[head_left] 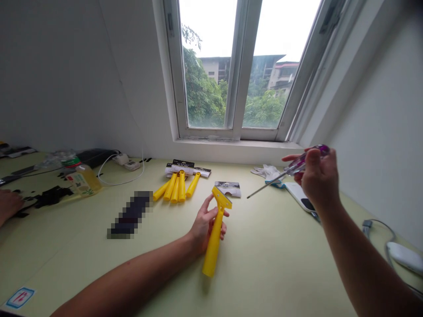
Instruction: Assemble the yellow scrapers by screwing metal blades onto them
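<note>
A yellow scraper (pixel 215 237) is gripped near its neck by my left hand (pixel 204 222), head up and handle slanting down toward me. Small screws show on its head. My right hand (pixel 319 178) is closed around the clear purple handle of a screwdriver (pixel 297 164). Its metal shaft points down and left, with the tip apart from the scraper. Just behind the scraper's head lies a black and white card package (pixel 234 189). Several more yellow scrapers (pixel 178 187) lie in a group farther back on the left, their heads in card packaging.
White gloves (pixel 266 171) and a white device (pixel 299 196) lie at the back right. A bottle of yellow drink (pixel 84 178) stands on the left, near chargers (pixel 127 162) and a cable. Another person's hand (pixel 9 204) rests at the left edge. A pixelated dark object (pixel 130 215) lies left of my forearm.
</note>
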### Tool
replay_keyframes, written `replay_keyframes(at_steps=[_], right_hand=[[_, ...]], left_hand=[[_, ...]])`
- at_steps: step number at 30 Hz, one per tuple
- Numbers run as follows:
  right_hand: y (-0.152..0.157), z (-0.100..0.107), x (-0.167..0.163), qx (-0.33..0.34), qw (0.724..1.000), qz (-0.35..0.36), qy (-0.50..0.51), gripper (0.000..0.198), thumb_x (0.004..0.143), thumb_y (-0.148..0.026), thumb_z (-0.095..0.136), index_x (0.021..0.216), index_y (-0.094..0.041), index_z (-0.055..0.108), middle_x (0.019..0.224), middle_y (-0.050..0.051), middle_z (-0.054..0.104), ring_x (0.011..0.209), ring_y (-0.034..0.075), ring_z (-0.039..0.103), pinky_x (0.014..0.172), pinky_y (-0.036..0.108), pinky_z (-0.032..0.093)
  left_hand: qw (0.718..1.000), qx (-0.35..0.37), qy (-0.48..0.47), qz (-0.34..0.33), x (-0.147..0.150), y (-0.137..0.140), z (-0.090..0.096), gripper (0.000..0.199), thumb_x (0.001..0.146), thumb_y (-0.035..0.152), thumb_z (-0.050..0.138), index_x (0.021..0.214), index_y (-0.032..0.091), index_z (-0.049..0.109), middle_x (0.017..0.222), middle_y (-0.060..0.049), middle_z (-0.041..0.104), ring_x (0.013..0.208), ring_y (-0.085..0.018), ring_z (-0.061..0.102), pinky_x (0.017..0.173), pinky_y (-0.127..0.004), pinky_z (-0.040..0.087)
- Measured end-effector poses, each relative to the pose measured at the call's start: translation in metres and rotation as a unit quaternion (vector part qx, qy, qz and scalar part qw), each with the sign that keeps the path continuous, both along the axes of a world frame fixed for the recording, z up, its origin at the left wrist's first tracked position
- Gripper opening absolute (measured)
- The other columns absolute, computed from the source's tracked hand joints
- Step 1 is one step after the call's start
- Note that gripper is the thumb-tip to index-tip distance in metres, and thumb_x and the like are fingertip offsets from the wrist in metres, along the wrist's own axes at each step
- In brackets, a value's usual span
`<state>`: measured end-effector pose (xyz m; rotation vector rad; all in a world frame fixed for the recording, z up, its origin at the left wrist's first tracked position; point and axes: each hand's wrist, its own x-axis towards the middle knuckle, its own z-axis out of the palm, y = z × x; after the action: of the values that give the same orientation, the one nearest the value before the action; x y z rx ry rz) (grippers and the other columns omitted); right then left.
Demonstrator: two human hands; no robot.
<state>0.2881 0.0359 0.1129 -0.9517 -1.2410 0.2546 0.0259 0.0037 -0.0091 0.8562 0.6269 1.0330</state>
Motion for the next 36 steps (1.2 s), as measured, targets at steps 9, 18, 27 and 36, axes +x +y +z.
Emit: replay_keyframes(at_steps=[9, 18, 27, 36], right_hand=[[-0.017, 0.019, -0.025, 0.152, 0.982, 0.028, 0.111, 0.022, 0.092, -0.049, 0.041, 0.094, -0.027, 0.043, 0.060, -0.001, 0.062, 0.047, 0.018, 0.061, 0.034, 0.025, 0.041], [-0.023, 0.008, -0.040, 0.080, 0.987, 0.134, 0.041, 0.034, 0.084, -0.058, 0.049, 0.095, -0.026, 0.042, 0.065, -0.001, 0.064, 0.049, 0.017, 0.061, 0.041, 0.027, 0.047], [-0.021, -0.006, -0.050, 0.065, 0.987, 0.145, -0.022, 0.032, 0.088, -0.055, 0.046, 0.097, -0.025, 0.039, 0.073, 0.001, 0.067, 0.046, 0.014, 0.058, 0.039, 0.024, 0.044], [-0.018, -0.009, -0.049, 0.066, 0.984, 0.162, -0.033, 0.028, 0.091, -0.050, 0.044, 0.098, -0.024, 0.038, 0.075, 0.002, 0.068, 0.047, 0.014, 0.058, 0.038, 0.025, 0.045]], left_hand=[[0.997, 0.007, 0.036, 0.073, 0.002, 0.001, -0.002, 0.083, 0.069, 0.032, 0.072, 0.136, 0.027, 0.023, 0.097, -0.003, 0.051, 0.050, -0.008, 0.053, 0.039, -0.021, 0.039], [0.999, -0.006, 0.027, 0.021, 0.003, -0.001, -0.007, 0.028, 0.072, 0.023, 0.068, 0.087, 0.017, 0.045, 0.068, 0.004, 0.044, 0.053, -0.007, 0.041, 0.039, -0.016, 0.035], [1.000, -0.018, 0.025, 0.001, 0.003, 0.000, -0.006, 0.024, 0.077, 0.031, 0.061, 0.085, 0.018, 0.043, 0.068, 0.004, 0.042, 0.052, -0.007, 0.039, 0.035, -0.015, 0.031], [0.999, -0.017, 0.030, -0.004, 0.002, 0.001, -0.008, 0.023, 0.077, 0.031, 0.062, 0.083, 0.017, 0.046, 0.071, 0.002, 0.043, 0.053, -0.007, 0.040, 0.035, -0.015, 0.031]])
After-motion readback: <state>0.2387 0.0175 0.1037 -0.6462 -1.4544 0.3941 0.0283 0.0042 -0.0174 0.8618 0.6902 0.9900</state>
